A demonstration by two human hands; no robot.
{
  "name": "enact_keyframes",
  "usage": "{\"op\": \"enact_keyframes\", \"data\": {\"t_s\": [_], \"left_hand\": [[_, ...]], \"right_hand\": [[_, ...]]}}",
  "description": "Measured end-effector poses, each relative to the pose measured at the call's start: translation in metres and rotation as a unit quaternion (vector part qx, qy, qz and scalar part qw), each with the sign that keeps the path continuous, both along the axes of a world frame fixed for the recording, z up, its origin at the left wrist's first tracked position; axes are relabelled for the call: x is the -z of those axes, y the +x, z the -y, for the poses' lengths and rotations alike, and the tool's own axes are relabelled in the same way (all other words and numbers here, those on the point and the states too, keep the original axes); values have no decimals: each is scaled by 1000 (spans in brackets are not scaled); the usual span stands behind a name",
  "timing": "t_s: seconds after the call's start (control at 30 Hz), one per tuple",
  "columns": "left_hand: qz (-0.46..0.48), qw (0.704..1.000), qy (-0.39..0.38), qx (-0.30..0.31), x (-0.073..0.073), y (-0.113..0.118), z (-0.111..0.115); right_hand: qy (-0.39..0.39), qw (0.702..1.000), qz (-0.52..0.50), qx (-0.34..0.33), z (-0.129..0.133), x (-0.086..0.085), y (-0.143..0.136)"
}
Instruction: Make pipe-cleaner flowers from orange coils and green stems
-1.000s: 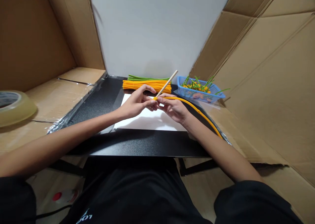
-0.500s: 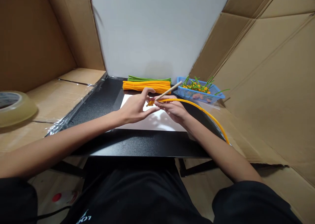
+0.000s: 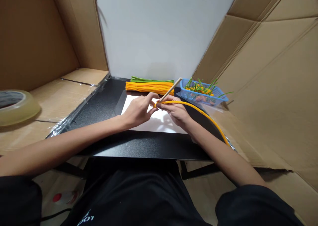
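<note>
My right hand (image 3: 179,113) pinches a thin wooden stick (image 3: 171,89) together with an orange pipe cleaner (image 3: 198,108). The stick slants up to the right. From my fingers the pipe cleaner arcs to the right and down past my forearm. Its other end is wound in a small orange coil (image 3: 155,105) around the stick's lower end. Thumb and index finger of my left hand (image 3: 139,112) close on that coil and partly hide it. Both hands are above a white sheet (image 3: 141,125).
Behind my hands lie a bundle of orange pipe cleaners (image 3: 149,86) and green ones (image 3: 151,80). A blue basket (image 3: 198,96) at the back right holds orange and green pieces. A roll of clear tape (image 3: 21,112) sits left on cardboard. Cardboard walls flank the black table (image 3: 139,146).
My left thumb and index finger have come together on the coiled end, after being spread apart around it. The stick stands slightly steeper. The view has shifted a little.
</note>
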State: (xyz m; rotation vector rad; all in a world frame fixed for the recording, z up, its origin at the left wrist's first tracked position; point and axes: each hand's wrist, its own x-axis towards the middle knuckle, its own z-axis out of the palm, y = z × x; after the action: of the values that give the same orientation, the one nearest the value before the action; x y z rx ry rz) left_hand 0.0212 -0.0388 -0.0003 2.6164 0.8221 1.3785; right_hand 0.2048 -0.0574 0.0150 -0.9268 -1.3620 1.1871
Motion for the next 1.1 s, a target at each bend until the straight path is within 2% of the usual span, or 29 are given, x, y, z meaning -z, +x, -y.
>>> {"op": "enact_keyframes", "data": {"t_s": [0.1,0.2,0.37,0.47,0.57,0.67,0.8,0.87,0.9,1.0,1.03,1.1], "left_hand": [[66,990,-120,41,-4,1,4],[130,963,-220,82,-6,1,3],[210,882,-375,192,-1,3,-7],[207,848,-416,253,-3,2,-11],[184,838,-433,277,-9,0,-12],[167,825,-454,290,-15,-2,-12],[144,804,-489,307,-17,-3,-13],[116,822,-475,292,-17,-4,-13],[97,846,-449,271,-16,-4,-12],[44,940,-291,170,-12,-4,-7],[33,962,-236,136,-11,-4,-5],[36,981,-165,94,-8,-4,-1]], "right_hand": [[-21,1000,0,1,0,-1,0],[-52,999,-16,-4,-2,-1,2],[-125,989,-68,-35,-6,-2,7],[-133,982,-74,-110,-6,-5,11],[-138,976,-61,-160,-6,-9,15],[-138,976,-34,-163,-5,-10,17],[-94,986,-9,-140,-5,-7,15],[-67,991,-7,-118,-4,-5,12],[-58,993,-7,-106,-4,-3,10],[-48,996,-11,-69,-4,-1,5],[-50,997,-15,-59,-4,-1,4],[-53,997,-24,-47,-3,-1,2]]}}
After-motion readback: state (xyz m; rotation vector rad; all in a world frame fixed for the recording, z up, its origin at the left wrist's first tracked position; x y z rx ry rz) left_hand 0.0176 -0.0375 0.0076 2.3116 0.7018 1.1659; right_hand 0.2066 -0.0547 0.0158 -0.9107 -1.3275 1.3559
